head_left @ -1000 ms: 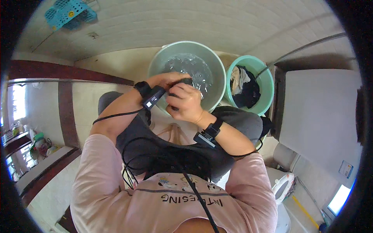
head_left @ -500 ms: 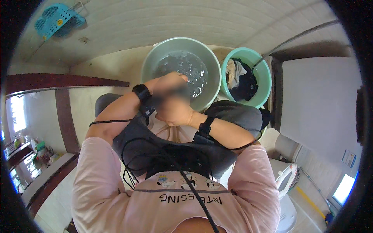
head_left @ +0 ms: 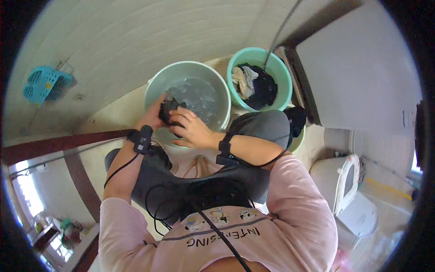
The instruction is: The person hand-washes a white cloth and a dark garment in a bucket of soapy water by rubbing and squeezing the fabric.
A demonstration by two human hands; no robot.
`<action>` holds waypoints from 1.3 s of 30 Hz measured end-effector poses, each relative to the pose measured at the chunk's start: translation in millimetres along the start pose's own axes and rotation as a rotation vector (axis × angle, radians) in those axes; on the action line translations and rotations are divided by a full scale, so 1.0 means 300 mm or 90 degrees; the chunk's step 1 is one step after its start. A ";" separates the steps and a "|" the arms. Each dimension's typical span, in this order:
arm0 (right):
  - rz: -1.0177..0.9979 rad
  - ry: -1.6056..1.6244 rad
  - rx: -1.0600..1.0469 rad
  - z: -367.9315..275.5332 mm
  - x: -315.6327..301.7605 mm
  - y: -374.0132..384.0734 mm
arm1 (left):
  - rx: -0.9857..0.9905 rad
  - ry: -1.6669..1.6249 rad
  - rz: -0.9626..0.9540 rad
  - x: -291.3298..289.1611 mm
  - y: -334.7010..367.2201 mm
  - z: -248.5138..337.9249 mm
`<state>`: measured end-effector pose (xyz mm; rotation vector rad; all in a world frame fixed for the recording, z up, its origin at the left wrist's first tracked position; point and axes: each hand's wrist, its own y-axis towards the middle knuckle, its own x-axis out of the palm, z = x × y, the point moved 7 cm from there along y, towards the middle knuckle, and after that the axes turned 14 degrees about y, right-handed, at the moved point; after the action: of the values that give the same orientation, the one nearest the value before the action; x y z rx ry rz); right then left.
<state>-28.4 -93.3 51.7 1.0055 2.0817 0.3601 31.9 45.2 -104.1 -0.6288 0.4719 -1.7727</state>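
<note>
A bunched dark cloth [head_left: 169,109] is held over the near left part of a pale round basin [head_left: 188,72], which contains greyish water [head_left: 201,102]. My left hand [head_left: 155,113] grips the cloth from its left side, and its fingers are partly hidden behind it. From the right, my right hand [head_left: 194,131] presses bent fingers onto the same cloth. What kind of garment it is I cannot make out. Both wrists wear black straps with cables.
A teal bucket [head_left: 286,81] right of the basin holds dark clothes [head_left: 265,92] and a cream cloth [head_left: 244,82]. Black fabric [head_left: 297,119] lies beyond my right knee. A blue perforated holder [head_left: 45,85] hangs on the left wall. A white panel [head_left: 358,72] stands at right.
My hands have come apart a little, and the dark cloth shows between them. The view has turned, so basin and bucket appear shifted left.
</note>
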 end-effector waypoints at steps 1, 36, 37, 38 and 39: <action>0.007 -0.008 0.004 -0.021 -0.008 0.021 | 0.047 0.012 0.006 -0.072 0.045 -0.043; 0.634 0.035 0.983 -0.014 -1.095 -1.607 | -0.046 0.264 0.123 0.017 -0.074 0.116; 0.582 -0.052 1.123 -0.027 -1.064 -1.524 | -0.037 0.254 0.148 -0.012 -0.083 0.113; 0.523 -0.086 1.134 -0.033 -1.064 -1.427 | -0.039 0.241 0.161 -0.017 -0.090 0.112; 0.514 -0.091 1.133 -0.018 -1.088 -1.397 | -0.027 0.251 0.149 -0.004 -0.095 0.140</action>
<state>-132.9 -611.7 0.7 2.6626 1.3384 -1.4214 37.4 54.5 -54.6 -0.2371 0.8195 -1.6658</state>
